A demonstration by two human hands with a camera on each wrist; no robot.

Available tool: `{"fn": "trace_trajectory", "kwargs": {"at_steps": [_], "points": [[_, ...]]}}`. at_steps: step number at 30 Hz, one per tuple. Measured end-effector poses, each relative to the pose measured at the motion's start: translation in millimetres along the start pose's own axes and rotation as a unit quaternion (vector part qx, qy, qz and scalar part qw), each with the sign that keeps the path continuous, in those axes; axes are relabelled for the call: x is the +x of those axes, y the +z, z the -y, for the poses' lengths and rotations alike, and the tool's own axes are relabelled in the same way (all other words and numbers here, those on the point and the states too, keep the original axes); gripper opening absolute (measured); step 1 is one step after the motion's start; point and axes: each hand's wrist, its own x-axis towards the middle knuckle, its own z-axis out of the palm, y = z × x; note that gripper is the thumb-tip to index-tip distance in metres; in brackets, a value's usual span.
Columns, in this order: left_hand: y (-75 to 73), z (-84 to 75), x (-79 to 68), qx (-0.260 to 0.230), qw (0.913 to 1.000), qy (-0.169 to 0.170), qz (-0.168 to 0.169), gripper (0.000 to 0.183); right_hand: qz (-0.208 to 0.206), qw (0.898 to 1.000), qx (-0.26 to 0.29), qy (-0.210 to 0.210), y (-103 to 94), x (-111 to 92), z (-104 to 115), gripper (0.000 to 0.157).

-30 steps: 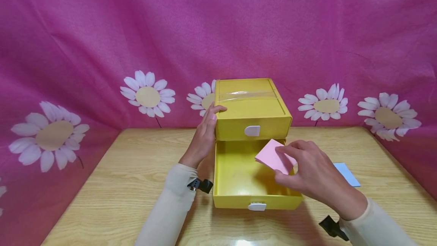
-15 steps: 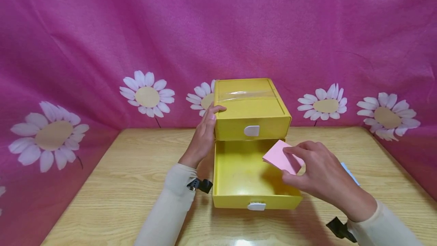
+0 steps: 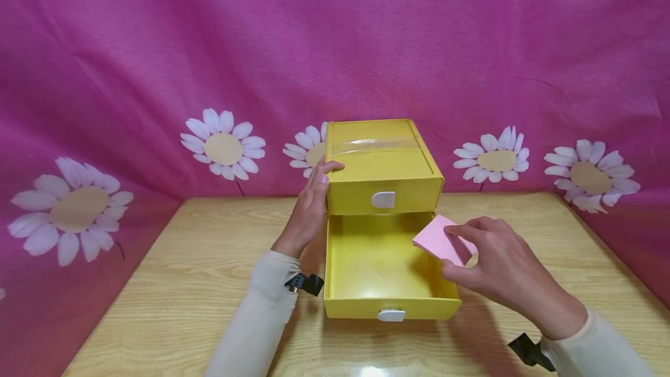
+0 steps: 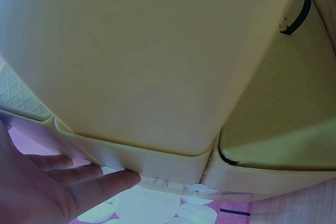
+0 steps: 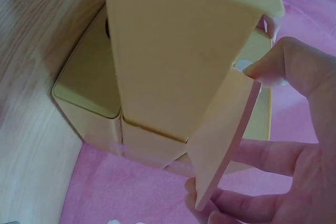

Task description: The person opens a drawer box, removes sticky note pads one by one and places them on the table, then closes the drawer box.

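A yellow two-drawer box [image 3: 384,159] stands on the table with its lower drawer [image 3: 377,260] pulled out and the upper one closed. My left hand [image 3: 306,211] rests against the box's left side, one finger lying over the top edge. In the left wrist view its fingers [image 4: 107,184] stretch straight along the yellow wall. Over the right side of the pulled-out drawer, my right hand [image 3: 502,266] pinches a pink sticky note pad [image 3: 444,238] between thumb and fingers. The right wrist view shows this pad [image 5: 226,135] tilted, held by its edges. Nothing lies on the visible drawer floor.
Each drawer front carries a white tab, the upper tab [image 3: 384,199] and the lower tab [image 3: 391,315]. Clear tape [image 3: 374,144] crosses the box's top. Behind the wooden table [image 3: 209,284] hangs a pink cloth [image 3: 335,34] with white flowers.
My right hand has moved to the right with the pink sticky note pad, from over the drawer toward its right side. A blue pad on the table is now hidden behind that hand.
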Motion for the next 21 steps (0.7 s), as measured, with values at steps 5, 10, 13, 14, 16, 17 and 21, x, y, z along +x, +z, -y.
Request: {"fn": "trace_trajectory", "kwargs": {"at_steps": [5,10,13,14,16,17,21], "points": [[-1.6,-6.1,-0.5,-0.004,1.0,0.003,0.0,0.043,0.007,1.0,0.003,0.019,-0.3,-1,-5,0.05],[-0.2,-0.9,0.9,-0.005,1.0,0.006,0.001,0.044,0.005,1.0,-0.001,0.023,-1.2,-3,-10,0.05],[0.0,0.7,0.6,-0.004,1.0,0.008,-0.002,0.045,0.003,1.0,-0.005,0.028,-1.6,-3,-13,0.051],[0.0,0.9,0.5,-0.004,1.0,0.008,-0.003,0.045,0.003,1.0,-0.006,0.029,-1.5,-4,-14,0.051],[-0.1,1.4,0.5,-0.005,1.0,0.007,-0.003,0.045,0.0,1.0,-0.008,0.03,-1.0,-4,-16,0.052],[-0.1,1.5,0.5,-0.007,0.9999,0.007,-0.002,0.045,-0.003,1.0,-0.009,0.03,-0.7,-5,-17,0.052],[0.1,1.3,0.5,-0.013,0.9999,0.006,0.001,0.045,-0.005,0.999,-0.011,0.034,0.0,-6,-21,0.053]]}}
